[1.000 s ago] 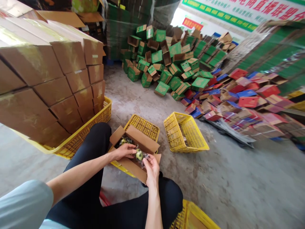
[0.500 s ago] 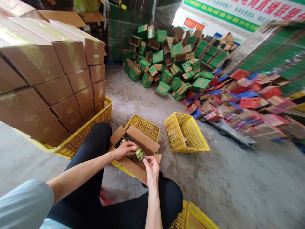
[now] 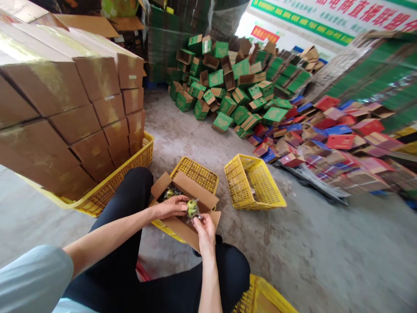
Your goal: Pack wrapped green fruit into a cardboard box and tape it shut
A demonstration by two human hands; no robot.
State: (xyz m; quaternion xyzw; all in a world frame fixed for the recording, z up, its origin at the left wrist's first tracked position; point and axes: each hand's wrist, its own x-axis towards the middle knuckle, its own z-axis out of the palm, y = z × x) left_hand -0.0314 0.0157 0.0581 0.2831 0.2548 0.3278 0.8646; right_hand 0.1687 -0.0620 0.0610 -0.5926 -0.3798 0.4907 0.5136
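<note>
A grey concrete floor (image 3: 309, 243) spreads under everything. On the left rises a tall stack of brown, tape-sealed cardboard cartons (image 3: 65, 113), its lower part standing in a wide yellow plastic crate (image 3: 106, 191). Across the floor lies a loose heap of green-and-brown cardboard boxes (image 3: 228, 105), tumbled at many angles, and to its right a lower heap of red and blue cardboard boxes (image 3: 340, 141). A white banner with red and green lettering (image 3: 368, 21) hangs behind them.

Nearer, a person sits with black-trousered legs (image 3: 137, 200) spread apart. Ahead of the right knee, well apart from it, stands an open yellow lattice basket (image 3: 269, 184); the little it holds is too small to tell. Another yellow plastic crate (image 3: 270, 291) is cut off by the bottom edge. Between the knees, a yellow lattice crate (image 3: 198, 174) bears an open brown cardboard carton (image 3: 198, 191), flaps spread.

The left hand (image 3: 171, 207) reaches over the carton, its grip closed on one side of a small yellow-green ball in clear plastic wrap (image 3: 193, 208). The right hand (image 3: 206, 230) has its grip pinched on the wrap's near end. The ball is held just above the carton's opening; more wrapped pieces (image 3: 171, 191) lie inside, by the far left end.
</note>
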